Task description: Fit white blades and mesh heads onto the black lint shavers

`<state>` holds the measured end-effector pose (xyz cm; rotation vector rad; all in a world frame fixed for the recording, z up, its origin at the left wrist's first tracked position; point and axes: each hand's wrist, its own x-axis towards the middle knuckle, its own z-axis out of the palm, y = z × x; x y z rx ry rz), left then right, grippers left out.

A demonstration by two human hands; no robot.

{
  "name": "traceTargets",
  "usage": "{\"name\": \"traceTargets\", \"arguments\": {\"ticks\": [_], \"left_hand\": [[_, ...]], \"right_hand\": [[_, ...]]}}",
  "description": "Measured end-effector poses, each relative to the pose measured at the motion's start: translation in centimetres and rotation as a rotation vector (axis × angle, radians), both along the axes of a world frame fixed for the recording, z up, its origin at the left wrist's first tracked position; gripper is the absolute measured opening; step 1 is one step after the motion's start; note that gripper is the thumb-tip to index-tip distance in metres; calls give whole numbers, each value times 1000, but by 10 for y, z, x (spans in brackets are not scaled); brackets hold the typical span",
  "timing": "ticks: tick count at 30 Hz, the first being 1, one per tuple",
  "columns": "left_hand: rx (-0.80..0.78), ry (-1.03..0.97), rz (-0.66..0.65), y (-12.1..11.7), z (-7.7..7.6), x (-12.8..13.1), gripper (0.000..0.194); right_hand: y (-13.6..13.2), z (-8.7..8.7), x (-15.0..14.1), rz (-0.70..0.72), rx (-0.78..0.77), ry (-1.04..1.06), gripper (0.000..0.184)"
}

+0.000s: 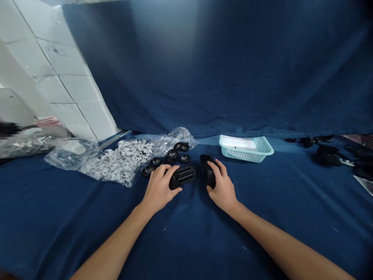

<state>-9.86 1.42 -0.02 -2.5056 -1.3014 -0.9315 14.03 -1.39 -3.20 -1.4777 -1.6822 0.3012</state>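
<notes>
My left hand (159,188) grips a black rounded plastic device (185,175) by its left end. An open slotted recess, like a battery compartment, faces up on it. To the right, my right hand (224,191) is closed round a second black curved plastic piece (207,168), with fingers over its top and thumb at the near end. A gap separates the two black pieces. Just beyond my left hand lie several round black parts (184,158) with a wheel-like look. The palm sides of both hands are hidden.
A clear plastic bag of small grey-white parts (122,159) spreads out at left. Behind my right hand stands a light blue basket (247,153) with something white in it. Black items (329,155) lie at far right. A dark blue curtain (233,70) hangs behind; white boxes (78,85) rise at left.
</notes>
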Motion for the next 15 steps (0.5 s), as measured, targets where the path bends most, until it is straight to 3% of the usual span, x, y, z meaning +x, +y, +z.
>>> {"name": "traceTargets", "arguments": {"ticks": [4,8,15], "left_hand": [[11,172,18,4,2,-3,77],[-9,290,7,4,3,-3,72],[-47,225,7,-2,8,1,51]], "right_hand": [[-1,1,-3,-25,-10,-264,89],[-2,3,-3,-101,-9,-437,78],[-7,9,-9,-129,64,-609,74]]}}
